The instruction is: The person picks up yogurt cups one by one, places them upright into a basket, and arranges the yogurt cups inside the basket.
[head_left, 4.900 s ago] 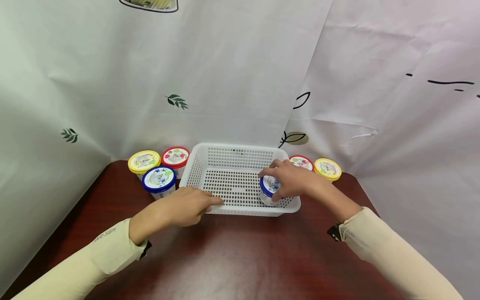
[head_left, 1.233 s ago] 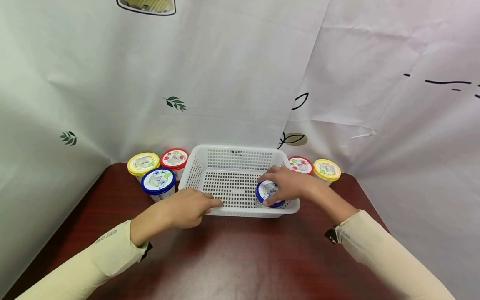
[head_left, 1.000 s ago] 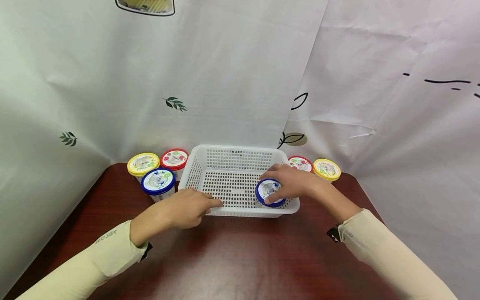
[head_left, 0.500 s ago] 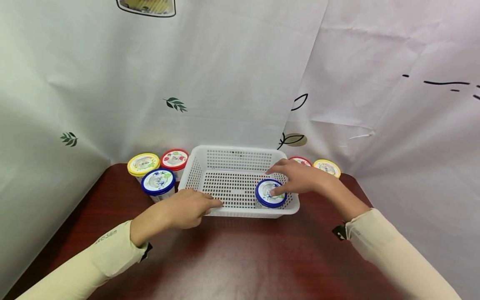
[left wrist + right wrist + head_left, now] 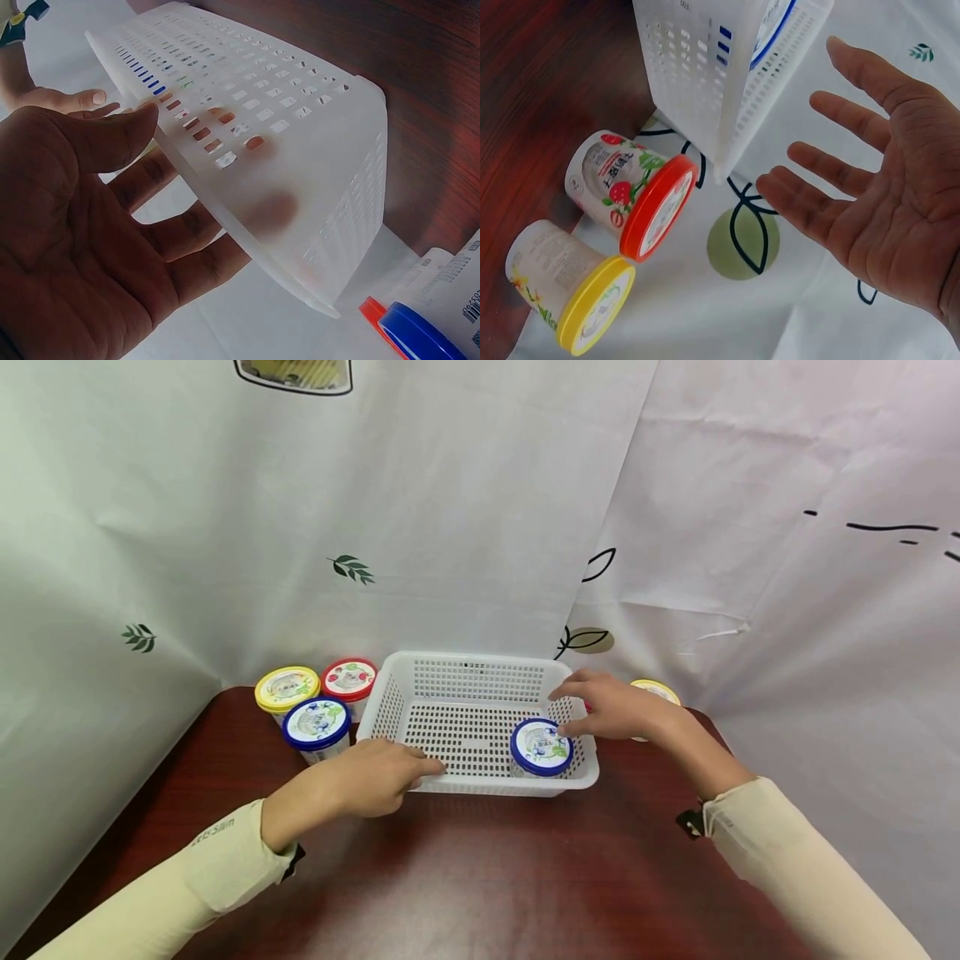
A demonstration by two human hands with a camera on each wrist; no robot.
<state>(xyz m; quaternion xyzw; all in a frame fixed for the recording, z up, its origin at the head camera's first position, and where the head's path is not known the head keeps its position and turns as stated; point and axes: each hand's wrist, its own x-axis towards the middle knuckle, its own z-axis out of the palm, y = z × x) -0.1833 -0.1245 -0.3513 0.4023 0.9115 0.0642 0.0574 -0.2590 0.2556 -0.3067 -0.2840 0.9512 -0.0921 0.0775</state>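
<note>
A white perforated plastic basket (image 5: 480, 784) stands on the dark red table. My left hand (image 5: 378, 775) grips its near left rim; the left wrist view has the thumb outside the wall and the fingers (image 5: 191, 232) behind it. Inside the basket, at the right end, a tub with a blue lid (image 5: 542, 747) stands upright. My right hand (image 5: 615, 706) hovers over the basket's right rim with spread fingers and holds nothing. In the right wrist view a red-lidded tub (image 5: 630, 193) stands outside the basket; in the head view my hand hides most of it.
Left of the basket stand a yellow-lidded tub (image 5: 287, 688), a red-lidded tub (image 5: 350, 679) and another blue-lidded tub (image 5: 317, 723). To the right is another yellow-lidded tub (image 5: 570, 285). A white printed cloth (image 5: 465, 527) hangs behind the table (image 5: 480, 877).
My right hand has let go of the blue-lidded tub in the basket and moved right and up, over the red-lidded tub. My left hand keeps its place on the rim.
</note>
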